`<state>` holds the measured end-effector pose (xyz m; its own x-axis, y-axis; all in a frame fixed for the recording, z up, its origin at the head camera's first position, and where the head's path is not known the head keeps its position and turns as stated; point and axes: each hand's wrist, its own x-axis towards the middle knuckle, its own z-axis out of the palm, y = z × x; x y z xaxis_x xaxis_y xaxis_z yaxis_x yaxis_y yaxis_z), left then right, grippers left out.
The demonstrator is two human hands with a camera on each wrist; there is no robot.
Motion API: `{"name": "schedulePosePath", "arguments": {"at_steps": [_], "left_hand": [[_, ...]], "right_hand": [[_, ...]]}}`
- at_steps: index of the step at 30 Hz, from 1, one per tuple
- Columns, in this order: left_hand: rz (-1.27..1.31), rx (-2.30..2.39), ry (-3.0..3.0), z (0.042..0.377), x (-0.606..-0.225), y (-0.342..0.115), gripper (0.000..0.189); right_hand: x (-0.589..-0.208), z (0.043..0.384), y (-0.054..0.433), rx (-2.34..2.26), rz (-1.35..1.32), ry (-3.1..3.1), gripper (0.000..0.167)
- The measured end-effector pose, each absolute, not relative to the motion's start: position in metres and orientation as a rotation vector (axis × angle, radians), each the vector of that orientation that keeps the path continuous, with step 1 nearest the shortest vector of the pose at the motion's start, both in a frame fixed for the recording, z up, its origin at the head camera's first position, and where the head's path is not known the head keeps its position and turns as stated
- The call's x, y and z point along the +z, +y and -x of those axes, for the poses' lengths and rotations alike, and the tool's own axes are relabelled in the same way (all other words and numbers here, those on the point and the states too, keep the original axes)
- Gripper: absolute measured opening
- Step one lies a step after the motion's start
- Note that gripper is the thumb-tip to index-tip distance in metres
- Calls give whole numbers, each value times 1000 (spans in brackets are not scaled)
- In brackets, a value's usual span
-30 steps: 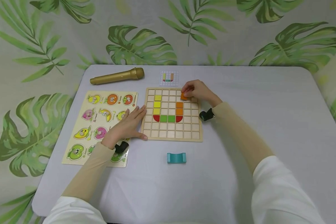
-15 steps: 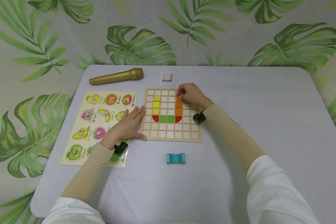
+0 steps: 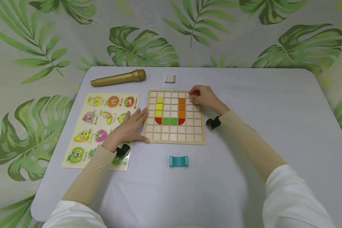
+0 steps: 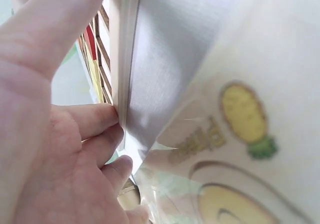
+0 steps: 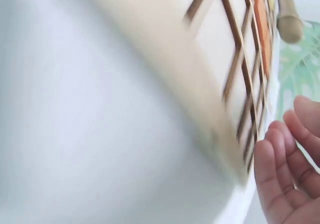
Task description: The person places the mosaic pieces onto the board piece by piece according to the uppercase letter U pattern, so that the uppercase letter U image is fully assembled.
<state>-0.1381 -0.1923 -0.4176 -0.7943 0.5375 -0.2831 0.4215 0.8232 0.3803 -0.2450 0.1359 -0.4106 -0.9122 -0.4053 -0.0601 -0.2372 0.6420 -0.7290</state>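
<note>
A square wooden grid board point(image 3: 174, 136) lies mid-table, with tiles forming a U. Its left column holds yellow tiles point(image 3: 159, 106), its right column orange tiles point(image 3: 181, 107). Two green tiles point(image 3: 169, 121) lie along the bottom between red rounded corner tiles point(image 3: 181, 121). My left hand point(image 3: 130, 126) rests against the board's left edge, fingers and thumb spread. Over the board's upper right corner is my right hand point(image 3: 206, 96), its fingers loosely bent. In the right wrist view those fingers point(image 5: 267, 169) have nothing between them.
Behind the board lies a small pattern card point(image 3: 171, 80) printed with a coloured U. A gold microphone point(image 3: 118, 78) lies at the back left. The fruit puzzle board point(image 3: 82, 126) is partly under my left forearm. A teal curved block point(image 3: 179, 161) sits in front.
My right hand set the orange tile at the top of the orange column, let go of it and drew back to the right. My left hand stayed at the board's edge.
</note>
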Motion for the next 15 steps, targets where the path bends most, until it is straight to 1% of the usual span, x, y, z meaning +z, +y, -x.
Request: {"name": "schedulePosePath", "arguments": {"at_steps": [7, 12, 15], "left_hand": [[-696, 391, 2616, 136, -412, -192, 114], [-682, 362, 2658, 140, -406, -193, 101], [-699, 343, 2754, 147, -404, -191, 97]], "right_hand": [[-402, 226, 197, -1095, 501, 2701, 29], [-399, 210, 236, -1040, 459, 2755, 37], [-398, 200, 254, -991, 447, 2807, 47]]}}
